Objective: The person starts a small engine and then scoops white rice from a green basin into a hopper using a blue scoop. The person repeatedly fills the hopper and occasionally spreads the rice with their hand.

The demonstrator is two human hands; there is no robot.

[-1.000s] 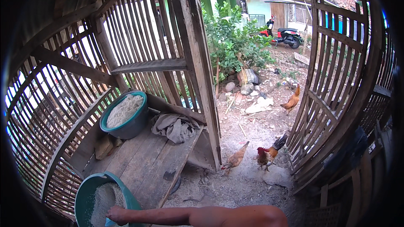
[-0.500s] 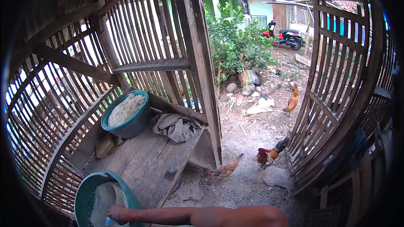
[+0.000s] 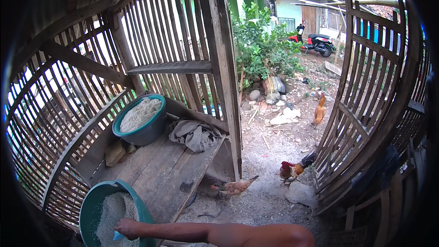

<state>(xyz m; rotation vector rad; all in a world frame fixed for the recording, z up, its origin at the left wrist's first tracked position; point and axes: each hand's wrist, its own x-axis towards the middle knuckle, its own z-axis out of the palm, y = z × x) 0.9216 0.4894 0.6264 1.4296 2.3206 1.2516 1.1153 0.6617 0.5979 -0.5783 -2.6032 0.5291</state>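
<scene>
My right hand (image 3: 128,228) reaches from the lower right into a green tub (image 3: 83,215) at the lower left. Its fingers are closed on a light blue scoop-like piece (image 3: 118,236), only partly visible. Pale, grainy stuff (image 3: 117,206) fills much of the tub, and the blue piece is against it. Behind, on the wooden platform (image 3: 153,178), stands a second tub (image 3: 148,130), dark with a green rim, heaped with whitish crumbly stuff (image 3: 141,114). A crumpled grey cloth (image 3: 196,135) lies to its right. My left hand is out of view.
Slatted wooden walls (image 3: 59,110) enclose the left side; a post (image 3: 224,64) rises beside the platform. A slatted door (image 3: 366,77) stands swung outward at right. A brown hen (image 3: 237,187) and a rooster (image 3: 292,170) are on the ground by the opening, another chicken (image 3: 318,110) farther out.
My right hand has lifted slightly within the tub, still on the blue piece. The brown hen has shifted left toward the platform. The whole view has moved a little.
</scene>
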